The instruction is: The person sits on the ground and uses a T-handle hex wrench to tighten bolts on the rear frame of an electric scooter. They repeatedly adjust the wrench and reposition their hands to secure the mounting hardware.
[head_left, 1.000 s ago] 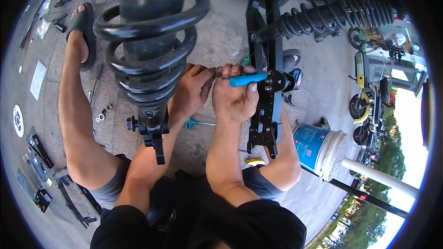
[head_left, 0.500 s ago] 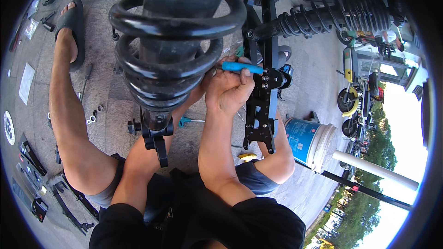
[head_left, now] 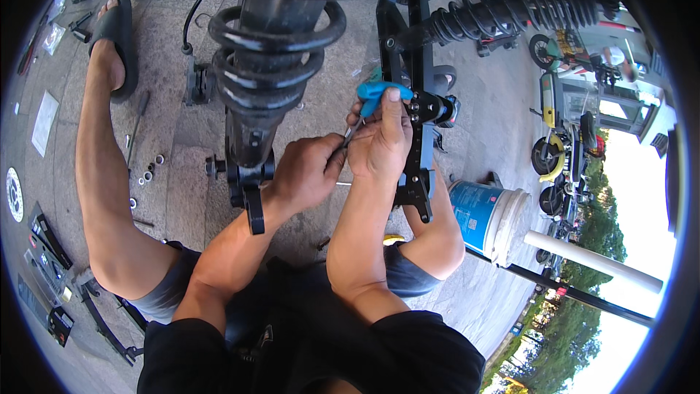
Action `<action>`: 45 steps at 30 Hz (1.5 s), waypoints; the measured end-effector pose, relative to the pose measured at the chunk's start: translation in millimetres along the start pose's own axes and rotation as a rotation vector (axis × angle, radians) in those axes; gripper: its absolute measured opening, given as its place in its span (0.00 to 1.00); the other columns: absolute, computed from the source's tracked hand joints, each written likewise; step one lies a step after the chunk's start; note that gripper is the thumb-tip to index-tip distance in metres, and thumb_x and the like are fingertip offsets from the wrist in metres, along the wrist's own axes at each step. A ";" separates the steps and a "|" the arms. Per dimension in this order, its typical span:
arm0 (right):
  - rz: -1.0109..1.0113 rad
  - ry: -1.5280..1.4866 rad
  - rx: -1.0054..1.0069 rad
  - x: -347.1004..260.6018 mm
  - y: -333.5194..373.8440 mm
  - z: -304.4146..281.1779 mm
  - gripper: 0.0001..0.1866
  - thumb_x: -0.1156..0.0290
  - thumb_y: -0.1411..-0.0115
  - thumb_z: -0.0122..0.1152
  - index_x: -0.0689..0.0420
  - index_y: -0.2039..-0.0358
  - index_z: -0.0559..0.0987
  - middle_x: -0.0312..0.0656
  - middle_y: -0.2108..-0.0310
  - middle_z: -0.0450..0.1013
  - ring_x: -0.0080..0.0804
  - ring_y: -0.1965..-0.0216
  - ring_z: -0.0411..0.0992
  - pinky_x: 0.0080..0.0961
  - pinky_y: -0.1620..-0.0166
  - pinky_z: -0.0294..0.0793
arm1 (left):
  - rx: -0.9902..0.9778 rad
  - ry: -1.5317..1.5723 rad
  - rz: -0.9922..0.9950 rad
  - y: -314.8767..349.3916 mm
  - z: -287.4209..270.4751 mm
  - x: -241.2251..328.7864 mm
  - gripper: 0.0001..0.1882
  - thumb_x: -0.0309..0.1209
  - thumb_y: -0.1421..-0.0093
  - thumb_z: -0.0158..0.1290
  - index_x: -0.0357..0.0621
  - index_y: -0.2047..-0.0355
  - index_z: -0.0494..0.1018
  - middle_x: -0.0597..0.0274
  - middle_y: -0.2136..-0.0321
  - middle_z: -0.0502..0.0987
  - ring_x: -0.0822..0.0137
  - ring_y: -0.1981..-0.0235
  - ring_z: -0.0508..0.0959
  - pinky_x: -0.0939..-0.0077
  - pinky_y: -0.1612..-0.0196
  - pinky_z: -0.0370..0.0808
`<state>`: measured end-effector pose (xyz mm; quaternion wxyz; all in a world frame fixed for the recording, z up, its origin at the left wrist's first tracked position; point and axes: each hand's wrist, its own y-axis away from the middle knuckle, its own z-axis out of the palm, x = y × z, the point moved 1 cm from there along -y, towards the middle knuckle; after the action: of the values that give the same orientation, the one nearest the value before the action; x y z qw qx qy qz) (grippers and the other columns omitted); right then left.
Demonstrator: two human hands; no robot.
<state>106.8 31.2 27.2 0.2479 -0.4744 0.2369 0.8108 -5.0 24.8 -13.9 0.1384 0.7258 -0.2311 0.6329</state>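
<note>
Within the pinching right grip [head_left: 379, 146] lies a blue T-handle [head_left: 374, 90], its shaft [head_left: 353, 132] pinched by the left grip [head_left: 306, 168]

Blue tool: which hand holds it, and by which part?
The right hand holds the blue tool by its handle, thumb against it. The left hand is at its shaft; whether it grips that cannot be told.
</note>
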 end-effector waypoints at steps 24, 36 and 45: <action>-0.698 1.094 -0.298 -7.7 102.5 -46.4 0.37 0.65 0.43 0.60 0.69 0.39 0.57 0.63 0.42 0.60 0.61 0.41 0.60 0.48 0.39 0.58 | 0.039 0.003 -0.158 12.5 24.6 7.2 0.12 0.35 0.37 0.47 0.37 0.69 0.71 0.46 0.79 0.74 0.48 0.75 0.76 0.59 0.70 0.71; -0.718 0.863 -0.167 -99.7 107.4 -21.9 0.10 0.70 0.41 0.58 0.64 0.64 0.77 0.49 0.74 0.76 0.36 0.74 0.77 0.26 0.69 0.75 | 0.290 -0.074 0.068 -10.4 10.1 104.2 0.10 0.30 0.36 0.50 0.34 0.62 0.71 0.57 0.76 0.77 0.71 0.75 0.77 0.78 0.72 0.73; -0.757 0.880 -0.349 -158.3 66.9 -56.9 0.08 0.71 0.45 0.63 0.60 0.66 0.79 0.46 0.70 0.77 0.34 0.72 0.75 0.26 0.67 0.74 | 0.385 -0.464 0.196 -96.9 -20.0 101.8 0.10 0.33 0.40 0.54 0.39 0.66 0.77 0.47 0.74 0.80 0.54 0.71 0.81 0.65 0.67 0.75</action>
<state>169.5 -83.3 152.6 0.3166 -0.8501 -0.0045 0.4208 36.7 101.3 98.3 -0.1197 0.8379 -0.2011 0.4931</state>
